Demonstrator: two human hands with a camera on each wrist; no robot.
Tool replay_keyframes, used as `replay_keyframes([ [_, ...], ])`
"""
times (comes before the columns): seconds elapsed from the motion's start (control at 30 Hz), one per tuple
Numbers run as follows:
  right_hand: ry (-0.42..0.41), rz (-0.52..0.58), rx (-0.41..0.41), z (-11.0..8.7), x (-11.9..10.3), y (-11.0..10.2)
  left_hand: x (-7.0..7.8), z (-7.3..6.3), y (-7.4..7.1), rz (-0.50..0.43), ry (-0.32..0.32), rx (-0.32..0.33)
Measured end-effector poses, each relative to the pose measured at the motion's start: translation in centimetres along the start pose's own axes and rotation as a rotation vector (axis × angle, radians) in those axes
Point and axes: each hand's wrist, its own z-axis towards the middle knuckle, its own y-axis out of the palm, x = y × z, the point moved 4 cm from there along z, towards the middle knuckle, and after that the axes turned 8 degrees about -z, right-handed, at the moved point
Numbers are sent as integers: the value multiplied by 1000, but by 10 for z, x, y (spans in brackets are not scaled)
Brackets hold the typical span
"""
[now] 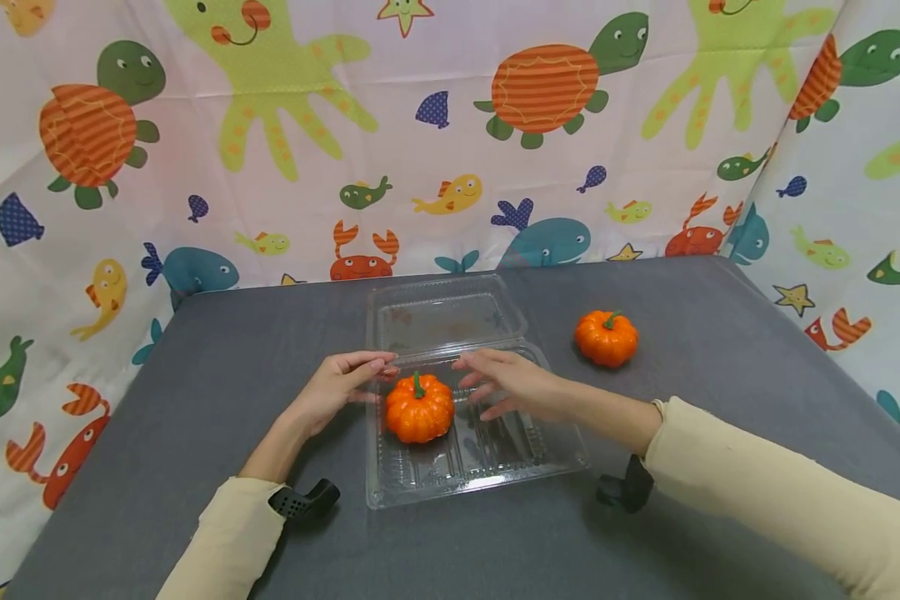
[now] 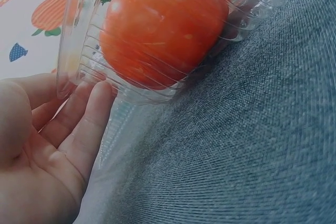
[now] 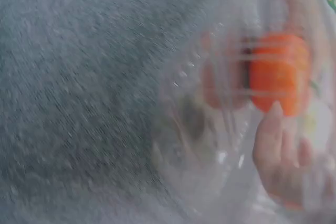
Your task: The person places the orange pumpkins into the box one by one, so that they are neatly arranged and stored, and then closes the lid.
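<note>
An orange pumpkin (image 1: 420, 408) with a green stem sits in the left part of a clear plastic clamshell container (image 1: 461, 482), whose lid (image 1: 446, 312) lies folded back. My left hand (image 1: 333, 387) is at the container's left edge, beside the pumpkin. In the left wrist view, its extended fingers (image 2: 94, 111) touch the clear wall. Over the right part of the tray, my right hand (image 1: 513, 383) hovers with spread, slightly bent fingers, holding nothing and apart from the pumpkin. The right wrist view is blurred.
A second orange pumpkin (image 1: 606, 338) stands on the grey tabletop (image 1: 487, 550), right of the container. A curtain (image 1: 450, 142) printed with sea animals hangs behind and along the sides. Black straps (image 1: 305, 500) show near both wrists.
</note>
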Motion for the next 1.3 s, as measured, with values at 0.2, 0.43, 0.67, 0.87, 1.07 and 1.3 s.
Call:
replay_keyframes([
  [0.2,-23,41,-18,-4,-10,-17,0,0,-1,0,10,-6],
  [0.43,-119,99,85,-8,-24,-41,1,-2,-2,-7,-7,9],
  [0.67,-162,148,151,-10,-29,-68,2,0,-3,19,-14,8],
  [0.87,-182,228,214,-16,-29,-101,1,2,-4,22,-24,10],
  [1.07,-197,298,236,-23,-23,-131,0,2,-3,22,-20,10],
  [1.3,-201,387,247,-35,-16,-159,-1,2,-4,17,-23,13],
])
